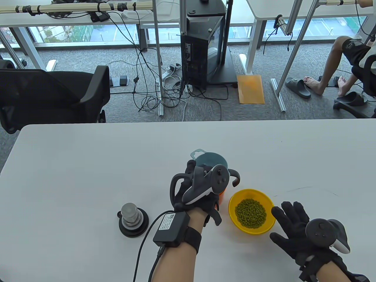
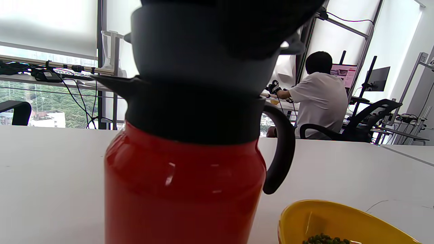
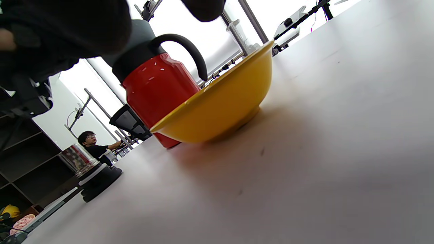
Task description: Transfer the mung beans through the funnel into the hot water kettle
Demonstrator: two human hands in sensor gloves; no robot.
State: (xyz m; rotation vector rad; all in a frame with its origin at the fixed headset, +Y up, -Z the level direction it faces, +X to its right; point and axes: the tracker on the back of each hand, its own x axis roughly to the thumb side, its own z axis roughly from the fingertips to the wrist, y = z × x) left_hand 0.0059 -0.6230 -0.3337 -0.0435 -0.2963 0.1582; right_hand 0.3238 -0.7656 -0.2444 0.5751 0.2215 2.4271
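Observation:
A red kettle [image 1: 222, 194] with a black handle [image 1: 235, 177] stands mid-table, a blue-grey funnel [image 1: 210, 160] seated in its mouth. My left hand [image 1: 192, 179] is over the kettle's top and grips the funnel's near side. In the left wrist view the kettle [image 2: 183, 189] and funnel [image 2: 203, 51] fill the frame. A yellow bowl [image 1: 265, 202] of green mung beans [image 1: 250, 213] sits just right of the kettle. My right hand [image 1: 289, 216] lies open with fingers spread at the bowl's right rim, holding nothing. The bowl [image 3: 223, 101] shows close in the right wrist view.
The kettle's lid [image 1: 133, 220], black with a metal plug, stands on the table left of my left forearm; it also shows in the right wrist view [image 3: 91, 173]. A thin cable [image 1: 305, 188] lies on the table right of the bowl.

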